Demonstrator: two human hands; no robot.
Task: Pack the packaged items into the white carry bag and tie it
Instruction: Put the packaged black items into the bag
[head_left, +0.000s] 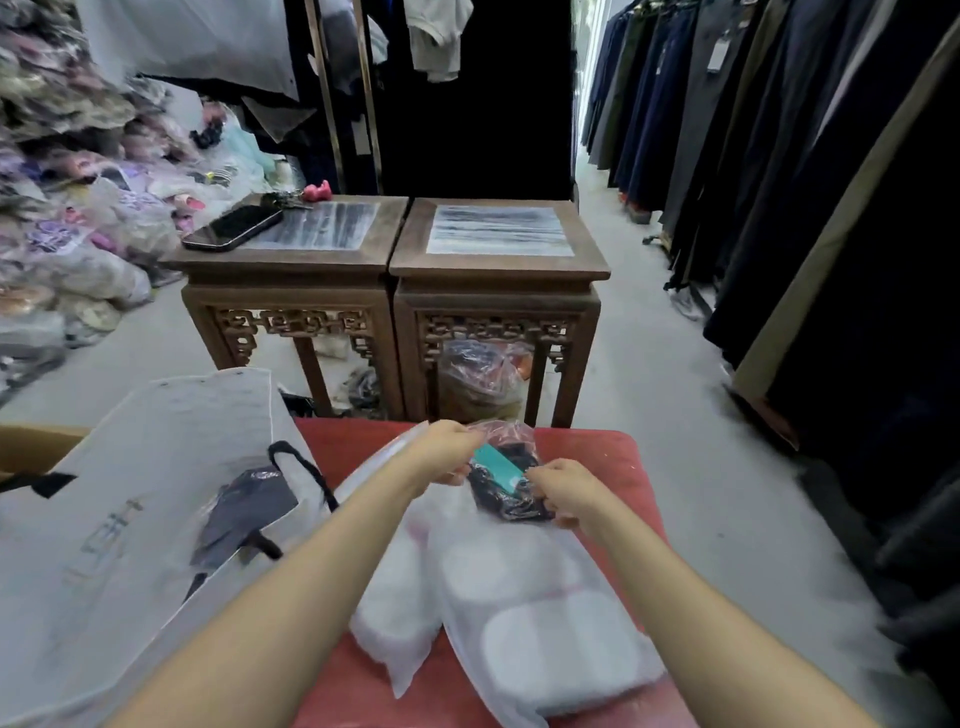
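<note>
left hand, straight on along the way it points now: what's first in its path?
The clear packet, which the left hand pinches at its far end while the right hand holds the near end. Past it, probably the right wooden stand, though depth is unclear.

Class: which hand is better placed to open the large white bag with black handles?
Left, likely: left hand sits nearer the large white bag; right hand also pinches the clear plastic packet.

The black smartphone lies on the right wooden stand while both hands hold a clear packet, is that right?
No: the head view shows the black smartphone on the left carved wooden stand; left hand and right hand hold the clear packet.
</note>
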